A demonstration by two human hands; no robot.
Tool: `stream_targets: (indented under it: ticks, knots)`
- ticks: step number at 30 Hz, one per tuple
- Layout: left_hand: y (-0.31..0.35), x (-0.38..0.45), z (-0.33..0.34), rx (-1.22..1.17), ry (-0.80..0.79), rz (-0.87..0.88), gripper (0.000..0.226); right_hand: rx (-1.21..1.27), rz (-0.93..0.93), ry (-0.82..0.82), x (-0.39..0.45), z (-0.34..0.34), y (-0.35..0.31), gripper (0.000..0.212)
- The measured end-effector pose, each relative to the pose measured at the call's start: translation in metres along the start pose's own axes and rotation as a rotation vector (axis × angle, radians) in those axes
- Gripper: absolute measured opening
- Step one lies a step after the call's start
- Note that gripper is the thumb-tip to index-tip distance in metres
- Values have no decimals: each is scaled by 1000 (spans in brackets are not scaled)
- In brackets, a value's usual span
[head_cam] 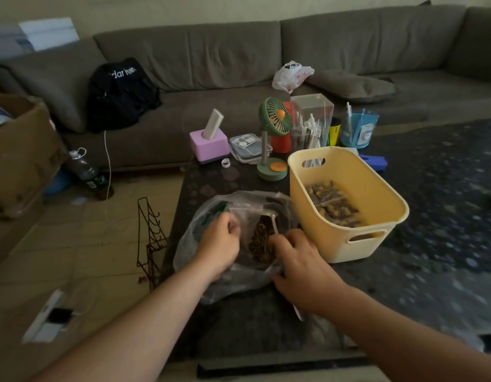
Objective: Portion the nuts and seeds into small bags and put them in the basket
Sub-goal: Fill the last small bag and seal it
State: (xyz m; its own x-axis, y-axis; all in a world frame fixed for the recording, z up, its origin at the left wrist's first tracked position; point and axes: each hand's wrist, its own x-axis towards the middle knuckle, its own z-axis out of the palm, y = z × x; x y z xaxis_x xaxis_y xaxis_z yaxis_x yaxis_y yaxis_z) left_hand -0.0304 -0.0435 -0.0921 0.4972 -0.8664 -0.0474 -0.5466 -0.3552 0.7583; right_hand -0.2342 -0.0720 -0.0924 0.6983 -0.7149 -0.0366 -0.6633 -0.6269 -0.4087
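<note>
Holding clear seed bag [262, 238], hands [221, 239] blurred

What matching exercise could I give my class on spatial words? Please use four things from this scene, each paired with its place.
Things:
1. yellow plastic basket
2. green desk fan
3. black backpack
4. clear plastic water bottle

Places:
A. on the grey sofa
B. on the floor beside the sofa
C. right of the clear plastic bag
D. behind the basket, on the table

Pairs: 1-C, 2-D, 3-A, 4-B
</note>
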Motion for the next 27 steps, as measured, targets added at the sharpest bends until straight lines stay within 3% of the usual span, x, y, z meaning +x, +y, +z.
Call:
stream_targets:
  ticks: [2,5,8,10,14,17,19,22,25,27]
  knots:
    - [1,-3,-1,76,46,38,12,24,59,-79,0,-2,3,85]
    - [3,-14,-3,156,-67,100,7,29,51,-87,9,-10,4,90]
    - [-4,-30,-1,408,-53,254,12,-9,76,-85,16,-14,-1,79]
    - [-11,-37,3,543,0,328,30,-37,102,-86,18,-17,-6,66]
    - [-5,-28,-9,392,110,361,25,-30,172,-74,19,-51,-16,31]
    - [15,-20,-34,388,314,541,18,-54,199,-100,11,-77,-21,28]
    - [23,-19,-46,398,347,590,18,-66,217,-153,3,-83,-24,30]
    - [21,-18,-47,421,270,539,15,-95,217,-266,-6,-80,-24,42]
    - [13,-16,-43,488,78,459,8,-91,199,-382,-10,-74,-21,61]
    - [8,-14,-41,459,-53,378,10,-73,202,-410,-12,-67,-20,63]
